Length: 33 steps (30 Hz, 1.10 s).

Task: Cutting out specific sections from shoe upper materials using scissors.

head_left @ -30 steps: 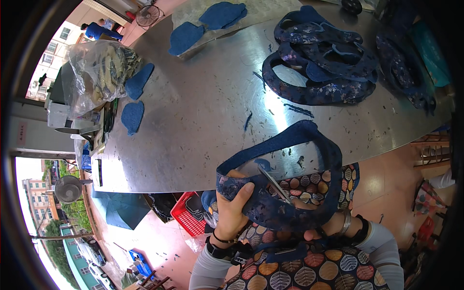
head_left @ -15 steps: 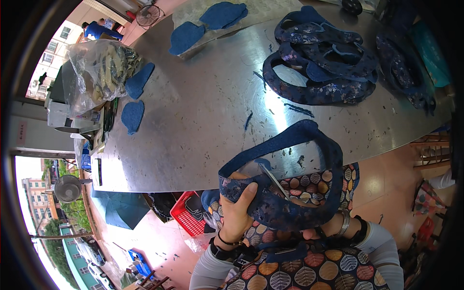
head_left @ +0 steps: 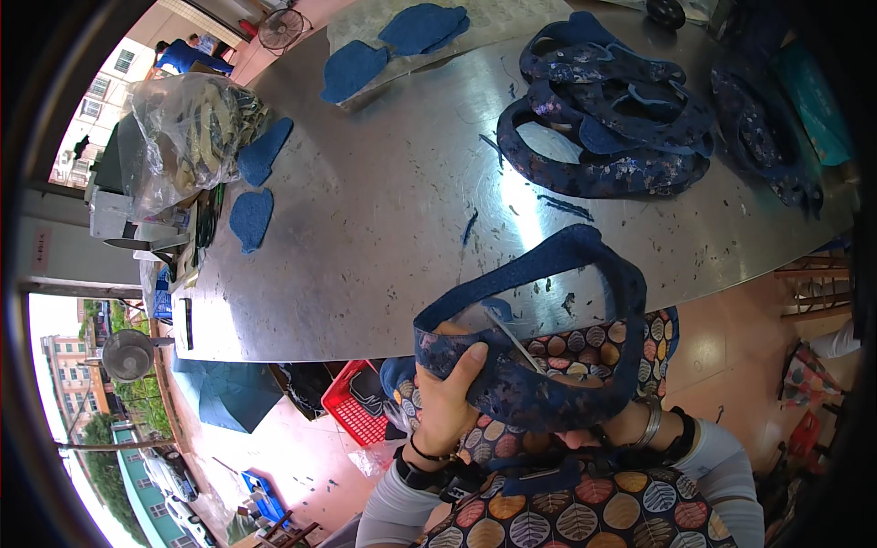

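Note:
My left hand (head_left: 448, 402) is closed on the left end of a dark blue shoe upper (head_left: 539, 402), thumb on its patterned face. The upper forms an open loop, its plain blue inner side showing along the far edge. My right hand (head_left: 621, 429) is under the near right part, with its fingers mostly hidden behind the material. A slim metal blade, which looks like that of scissors (head_left: 516, 342), slants up inside the loop from the right hand's side. Its handle is out of sight. A small blue flap (head_left: 498, 309) lies by the blade's tip.
Several similar uppers (head_left: 607, 173) are piled on the metal table (head_left: 365, 219) at the far right. Blue cut pieces (head_left: 265, 151) lie at the left and on a pale sheet (head_left: 512, 41). A plastic bag (head_left: 183, 137) stands at the left edge. Below is a red basket (head_left: 352, 411).
The near edge of the upper has risen slightly, and the blade has shifted a little to the left. My right hand has moved slightly; the left keeps its hold.

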Each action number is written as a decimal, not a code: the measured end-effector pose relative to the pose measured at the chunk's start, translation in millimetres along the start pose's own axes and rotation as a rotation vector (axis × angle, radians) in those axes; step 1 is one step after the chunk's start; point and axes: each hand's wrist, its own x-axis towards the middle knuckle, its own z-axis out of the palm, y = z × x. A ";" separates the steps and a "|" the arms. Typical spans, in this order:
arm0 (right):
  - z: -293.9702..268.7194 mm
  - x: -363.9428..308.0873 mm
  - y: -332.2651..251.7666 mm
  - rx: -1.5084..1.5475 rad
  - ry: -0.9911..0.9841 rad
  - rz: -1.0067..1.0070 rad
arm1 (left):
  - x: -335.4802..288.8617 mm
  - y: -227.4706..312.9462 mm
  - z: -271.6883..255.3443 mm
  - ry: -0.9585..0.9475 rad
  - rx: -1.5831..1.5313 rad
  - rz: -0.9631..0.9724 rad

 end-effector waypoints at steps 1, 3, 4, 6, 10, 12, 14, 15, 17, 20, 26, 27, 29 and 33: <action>-0.6 -0.9 2.3 0.095 -0.018 0.044 | 0.3 2.6 0.4 0.002 0.013 -0.009; -4.7 -2.6 12.0 0.204 -0.063 0.074 | 0.9 7.4 1.6 -0.012 0.012 -0.022; -5.9 -3.0 13.6 0.161 -0.082 0.010 | 1.2 9.6 2.4 -0.027 -0.003 -0.027; -7.0 -0.4 5.0 0.021 -0.103 -0.166 | 1.5 11.5 0.9 -0.063 -0.009 -0.033; -14.0 2.6 -6.9 -0.166 -0.178 -0.292 | 1.5 10.8 -1.6 -0.095 0.006 -0.033; -11.0 0.3 -2.7 -0.055 -0.185 -0.242 | 1.8 10.5 -1.1 -0.092 0.010 -0.024; -8.9 0.0 -2.2 0.058 -0.185 -0.212 | 2.5 10.4 -0.7 -0.093 0.017 -0.008; -7.8 1.3 -5.6 0.080 -0.191 -0.219 | 2.4 10.6 -0.7 -0.092 0.022 -0.007; -10.0 3.5 -8.8 0.007 -0.208 -0.263 | 2.3 11.4 -0.9 -0.090 0.033 -0.004; -15.5 4.6 -8.2 -0.234 -0.197 -0.348 | 4.2 11.6 -6.5 -0.146 0.071 -0.023; -11.8 0.7 -13.6 -0.214 -0.106 -0.257 | 5.4 12.2 -8.2 -0.172 -0.012 -0.051; -10.9 0.9 -11.8 -0.181 -0.103 -0.224 | 5.3 11.8 -8.0 -0.164 -0.011 -0.051; -8.8 1.2 -5.8 -0.139 -0.086 -0.178 | 5.2 12.0 -6.5 -0.147 -0.009 -0.051; -7.6 3.0 -12.7 -0.125 -0.078 -0.087 | 6.5 11.1 -9.4 -0.145 0.018 -0.046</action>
